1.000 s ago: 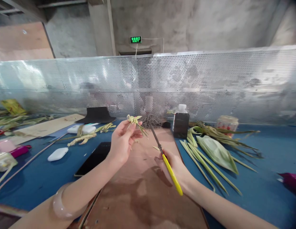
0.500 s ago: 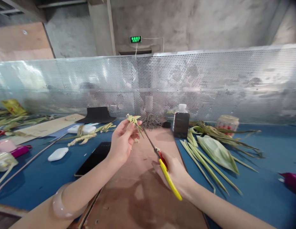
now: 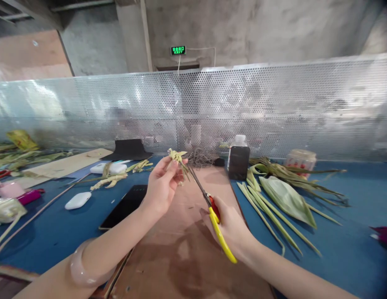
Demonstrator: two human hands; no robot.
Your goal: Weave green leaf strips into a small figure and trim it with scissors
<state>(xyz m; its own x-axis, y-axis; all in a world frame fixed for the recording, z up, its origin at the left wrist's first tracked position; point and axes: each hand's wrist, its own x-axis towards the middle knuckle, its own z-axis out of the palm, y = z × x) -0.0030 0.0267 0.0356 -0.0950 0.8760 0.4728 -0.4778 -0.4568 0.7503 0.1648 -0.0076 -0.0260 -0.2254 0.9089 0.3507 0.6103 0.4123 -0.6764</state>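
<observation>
Between thumb and fingers, my left hand (image 3: 162, 182) pinches a small pale-green piece of folded plant leaf (image 3: 177, 155), its loose thin ends hanging below the fingers. My right hand (image 3: 227, 220) is closed around scissors (image 3: 218, 234) with yellow and red handles. The scissor blades point up and to the left, with their tips at the strands under the leaf piece. Whether the tips touch the strands I cannot tell. Both hands are raised above a brown board (image 3: 187, 257).
Right of the board lie green leaf strips (image 3: 271, 216), a broad leaf (image 3: 288, 201), a bottle (image 3: 238, 160) and a jar (image 3: 301, 162). To the left are a phone (image 3: 124, 207), a white case (image 3: 77, 200) and leaf scraps (image 3: 109, 182). A perforated metal screen (image 3: 212, 112) stands behind.
The whole view has shifted slightly to the right. Both hands keep nearly the same pose, with the scissor tips still at the leaf strands.
</observation>
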